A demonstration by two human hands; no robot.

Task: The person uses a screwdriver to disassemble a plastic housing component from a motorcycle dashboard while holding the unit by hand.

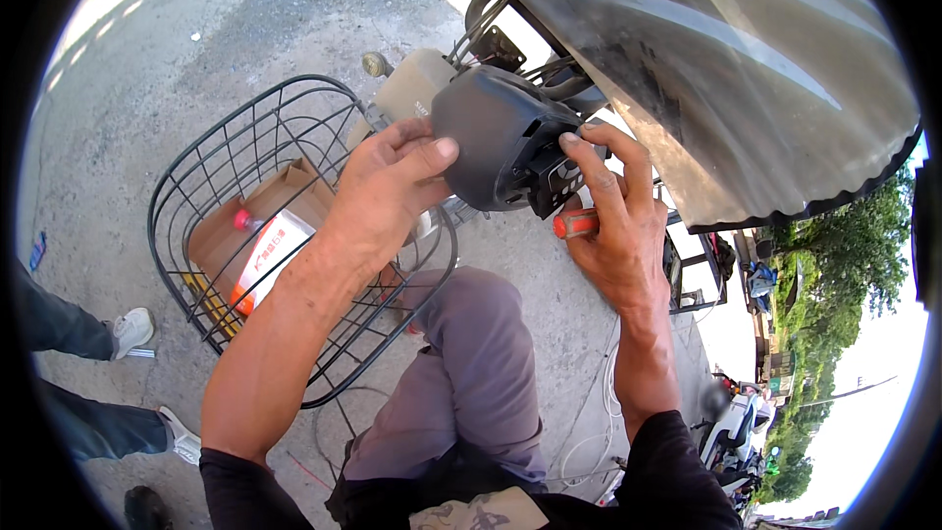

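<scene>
Beside the wire basket [196, 186], left hand [388, 191] and right hand [613, 226] both grip the dark housing [496, 137], apparently still loose, orange-handled tool [576, 224] tucked in the right palm.

Grey paved ground [245, 29] fills the frame's upper left; thin white cables [589, 432], seemingly loose, lie on it at lower centre-right.

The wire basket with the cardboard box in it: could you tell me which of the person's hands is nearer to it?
Left. The left hand is over the wire basket rim; the right hand is beyond the dark housing.
</scene>
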